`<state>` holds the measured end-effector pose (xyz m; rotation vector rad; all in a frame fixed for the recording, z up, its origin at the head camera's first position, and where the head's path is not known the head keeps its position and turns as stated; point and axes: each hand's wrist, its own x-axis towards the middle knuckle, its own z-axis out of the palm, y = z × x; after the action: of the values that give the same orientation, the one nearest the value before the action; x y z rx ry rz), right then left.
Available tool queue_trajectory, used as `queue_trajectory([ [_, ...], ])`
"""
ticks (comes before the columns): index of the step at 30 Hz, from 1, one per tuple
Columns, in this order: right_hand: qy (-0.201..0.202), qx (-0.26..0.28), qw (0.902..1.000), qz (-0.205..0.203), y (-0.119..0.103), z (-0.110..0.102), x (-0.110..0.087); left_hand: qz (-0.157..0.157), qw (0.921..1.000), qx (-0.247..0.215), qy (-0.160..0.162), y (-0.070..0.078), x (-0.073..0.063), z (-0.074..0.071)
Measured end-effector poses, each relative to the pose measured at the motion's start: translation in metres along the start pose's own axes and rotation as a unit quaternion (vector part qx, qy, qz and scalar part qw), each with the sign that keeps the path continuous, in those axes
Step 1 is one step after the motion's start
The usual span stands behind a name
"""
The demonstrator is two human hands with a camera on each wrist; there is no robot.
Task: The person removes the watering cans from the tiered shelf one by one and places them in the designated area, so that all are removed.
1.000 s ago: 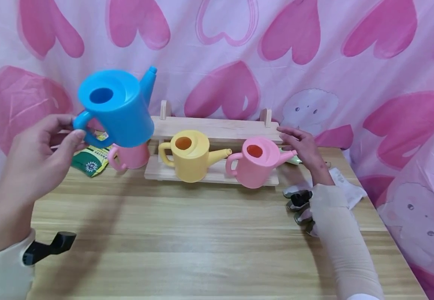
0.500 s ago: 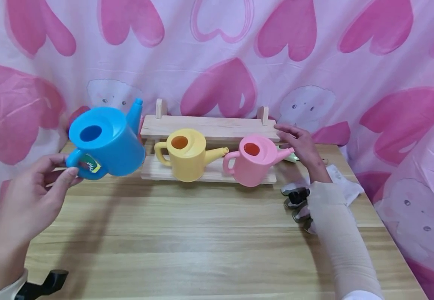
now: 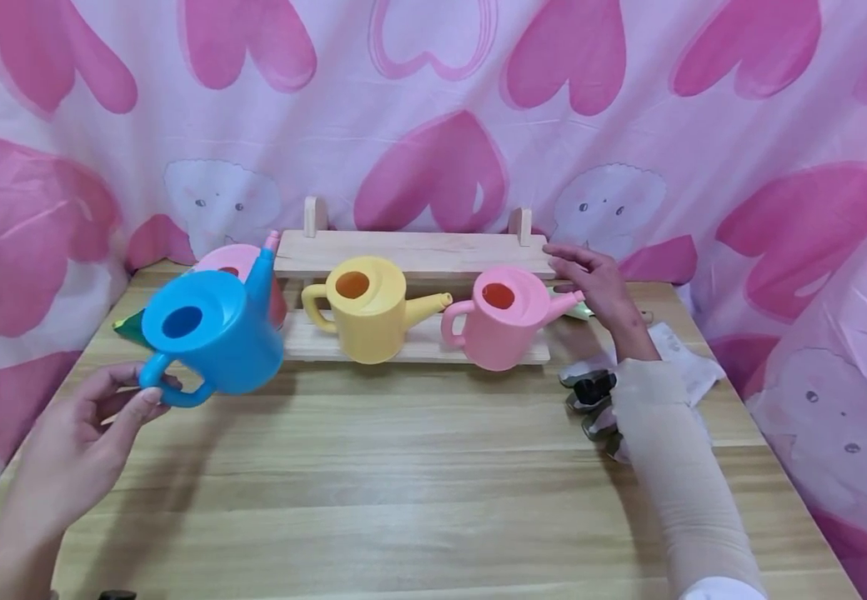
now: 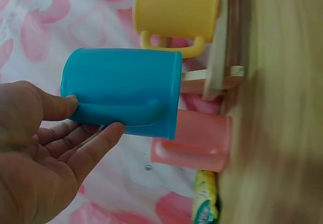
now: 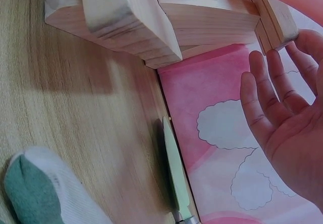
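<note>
My left hand (image 3: pixel 77 454) pinches the handle of a blue watering can (image 3: pixel 204 337), held upright above the table at the left. Behind it, partly hidden, stands a pink watering can (image 3: pixel 227 256). A yellow watering can (image 3: pixel 372 321) and another pink one (image 3: pixel 503 333) stand on the lower step of a wooden two-tier shelf (image 3: pixel 411 252), spouts pointing right. With its fingertips, my right hand (image 3: pixel 604 296) touches the right end of the upper board. In the right wrist view the fingers (image 5: pixel 260 108) are loosely extended at the board's corner.
Grey-and-white gloves (image 3: pixel 591 421) lie under the right forearm. A light green blade-shaped tool (image 5: pixel 174 166) lies at the table's back edge, right of the shelf. A green and yellow packet (image 4: pixel 205 196) lies behind the left pink can. A heart-print curtain (image 3: pixel 433 67) hangs behind.
My left hand has lowered the blue watering can toward the table, in front of the left pink can. My right hand has stayed at the shelf's end. The head view has shifted slightly.
</note>
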<state>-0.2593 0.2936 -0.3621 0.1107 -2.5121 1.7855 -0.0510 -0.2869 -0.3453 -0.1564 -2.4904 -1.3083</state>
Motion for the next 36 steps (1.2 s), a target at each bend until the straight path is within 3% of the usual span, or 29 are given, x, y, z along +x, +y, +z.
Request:
queue_trajectory([
  [5, 0.002, 0.002, 1.0000, -0.005, 0.000, 0.002, 0.001, -0.028, 0.9994, 0.011, -0.015, -0.008, -0.009, 0.003],
  [13, 0.004, 0.001, 1.0000, -0.002, -0.002, 0.002, 0.000, -0.047, 0.9982, 0.001, -0.036, -0.024, -0.022, 0.007],
  [18, 0.004, 0.000, 1.0000, 0.005, -0.002, 0.001, 0.000, -0.067, 0.9963, 0.015, -0.051, -0.032, -0.024, 0.012],
  [24, 0.005, -0.007, 0.9999, 0.012, -0.002, -0.001, 0.000, -0.063, 0.9958, 0.018, -0.065, -0.040, -0.024, 0.018],
  [31, -0.002, -0.031, 0.9995, 0.010, 0.000, -0.001, -0.001, -0.082, 0.9925, 0.042, -0.080, -0.045, -0.025, 0.020],
  [36, 0.003, -0.034, 0.9993, 0.016, 0.002, -0.002, -0.002, -0.071, 0.9930, 0.038, -0.086, -0.048, -0.022, 0.018],
])
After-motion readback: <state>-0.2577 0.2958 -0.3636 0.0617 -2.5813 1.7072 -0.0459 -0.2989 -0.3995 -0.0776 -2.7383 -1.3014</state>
